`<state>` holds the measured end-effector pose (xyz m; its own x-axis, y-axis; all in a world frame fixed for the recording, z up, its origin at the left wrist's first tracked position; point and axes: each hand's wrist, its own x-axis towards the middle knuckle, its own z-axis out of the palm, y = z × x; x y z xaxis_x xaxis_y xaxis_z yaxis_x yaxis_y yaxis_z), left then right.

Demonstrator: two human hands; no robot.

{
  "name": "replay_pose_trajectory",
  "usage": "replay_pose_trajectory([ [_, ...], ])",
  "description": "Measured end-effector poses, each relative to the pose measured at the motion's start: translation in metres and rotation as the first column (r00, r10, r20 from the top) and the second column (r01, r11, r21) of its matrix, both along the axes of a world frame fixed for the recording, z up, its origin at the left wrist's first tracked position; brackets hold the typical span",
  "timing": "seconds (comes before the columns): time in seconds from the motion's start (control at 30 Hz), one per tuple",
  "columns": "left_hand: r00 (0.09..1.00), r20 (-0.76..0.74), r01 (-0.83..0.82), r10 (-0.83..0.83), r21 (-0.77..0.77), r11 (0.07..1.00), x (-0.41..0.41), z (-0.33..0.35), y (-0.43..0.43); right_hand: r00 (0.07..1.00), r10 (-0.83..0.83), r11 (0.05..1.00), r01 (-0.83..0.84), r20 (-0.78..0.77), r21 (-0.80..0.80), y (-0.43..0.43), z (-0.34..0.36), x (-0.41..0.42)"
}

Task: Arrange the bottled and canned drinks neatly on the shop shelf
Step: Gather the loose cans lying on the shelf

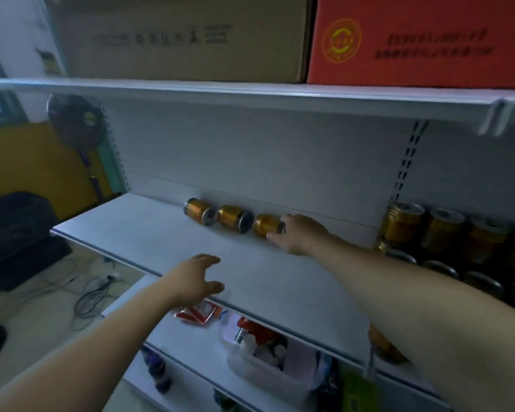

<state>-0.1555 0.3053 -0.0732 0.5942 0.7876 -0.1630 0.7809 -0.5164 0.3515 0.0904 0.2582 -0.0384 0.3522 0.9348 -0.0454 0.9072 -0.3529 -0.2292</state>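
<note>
The left hand (pixel 195 281) is held over the front edge of the white shelf (pixel 149 233), its fingers spread and relaxed, with nothing grasped. Against the shelf's back panel, three gold cans are laid on their sides in a row: the leftmost can (pixel 198 211), the middle can (pixel 234 218) and the rightmost can (pixel 266 226). The rightmost can is gripped at its right end by the thumb and fingers of the right hand (pixel 298 234). Farther right, upright gold cans (pixel 405 223) are crowded together.
</note>
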Motion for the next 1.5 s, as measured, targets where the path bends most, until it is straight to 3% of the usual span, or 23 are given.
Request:
replay_pose_trajectory([
  [0.23, 0.996, 0.004, -0.092, 0.092, -0.035, 0.995, 0.002, -0.012, 0.105, 0.999, 0.046, 0.999, -0.046, -0.011, -0.014, 0.117, -0.02, -0.005],
  [0.47, 0.996, -0.081, -0.028, 0.029, 0.01, 1.0, 0.001, -0.031, 0.187, 0.997, 0.066, 0.996, -0.063, 0.04, -0.068, 0.198, -0.05, -0.022],
  [0.6, 0.995, -0.073, 0.075, -0.066, 0.129, 0.989, 0.011, -0.033, 0.239, 0.994, 0.028, 0.992, -0.014, 0.107, -0.127, 0.22, -0.072, -0.035],
  [0.7, 0.98, -0.074, 0.195, -0.182, 0.234, 0.953, 0.023, -0.031, 0.277, 0.986, -0.095, 0.988, 0.11, 0.14, -0.106, 0.222, -0.084, -0.047],
  [0.83, 0.901, -0.239, 0.422, -0.363, 0.283, 0.861, 0.04, -0.036, 0.31, 0.972, -0.203, 0.974, 0.212, 0.122, -0.073, 0.214, -0.09, -0.063],
  [0.97, 0.86, -0.309, 0.5, -0.406, 0.354, 0.791, 0.046, -0.043, 0.326, 0.956, -0.256, 0.965, 0.262, 0.146, -0.021, 0.202, -0.092, -0.084],
  [1.1, 0.875, -0.115, 0.476, -0.47, 0.378, 0.794, 0.031, -0.055, 0.331, 0.958, -0.28, 0.952, 0.269, 0.056, 0.144, 0.184, -0.1, -0.101],
  [1.2, 0.894, 0.118, 0.372, -0.432, 0.342, 0.863, 0.016, -0.062, 0.329, 0.917, -0.353, 0.874, 0.394, -0.185, 0.286, 0.164, -0.111, -0.11],
  [1.3, 0.877, 0.384, 0.292, -0.29, 0.053, 0.955, 0.009, -0.064, 0.317, 0.847, -0.371, 0.802, 0.499, -0.38, 0.328, 0.148, -0.119, -0.115],
  [1.37, 0.842, 0.499, 0.31, -0.208, -0.13, 0.942, 0.005, -0.065, 0.301, 0.806, -0.371, 0.743, 0.556, -0.462, 0.372, 0.139, -0.119, -0.117],
  [1.5, 0.793, 0.583, 0.367, -0.178, -0.224, 0.903, 0.002, -0.067, 0.261, 0.728, -0.272, 0.629, 0.629, -0.629, 0.456, 0.111, -0.111, -0.123],
])
